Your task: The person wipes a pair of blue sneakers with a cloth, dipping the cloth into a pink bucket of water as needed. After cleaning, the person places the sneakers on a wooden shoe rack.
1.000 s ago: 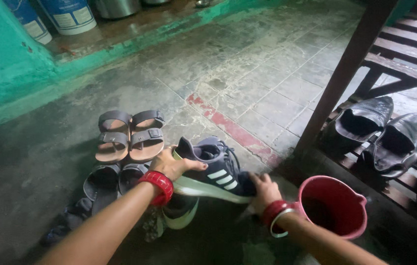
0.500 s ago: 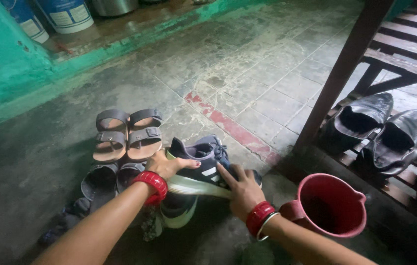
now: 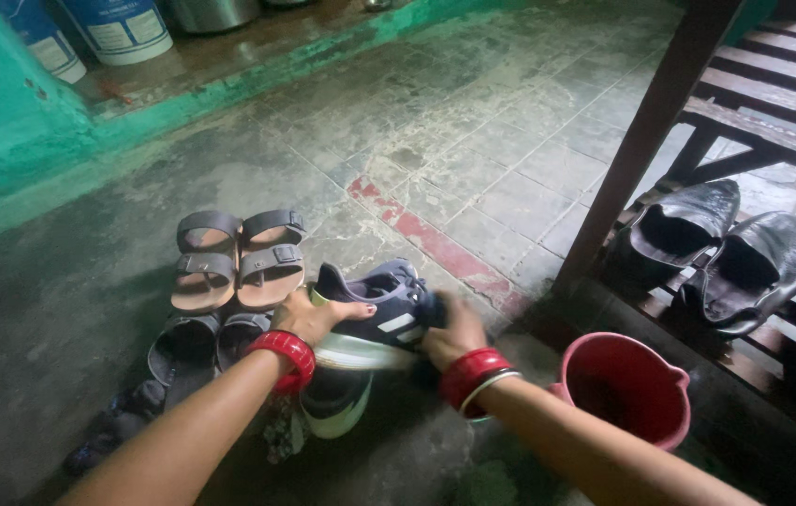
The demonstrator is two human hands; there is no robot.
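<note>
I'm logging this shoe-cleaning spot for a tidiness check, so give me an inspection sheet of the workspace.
Surface: stained, damp-looking tiled floor with a red painted strip.
Job's things: dark sneaker with white stripes, held off the floor; its mate lies beneath.
Clutter: grey sandals, dark slippers, red jug, black leather shoes on a low rack.
Grippers: left hand grips the heel; right hand on the toe end.
Cables: nothing seen.
Surroundings: green wall, buckets, wooden bench.
</note>
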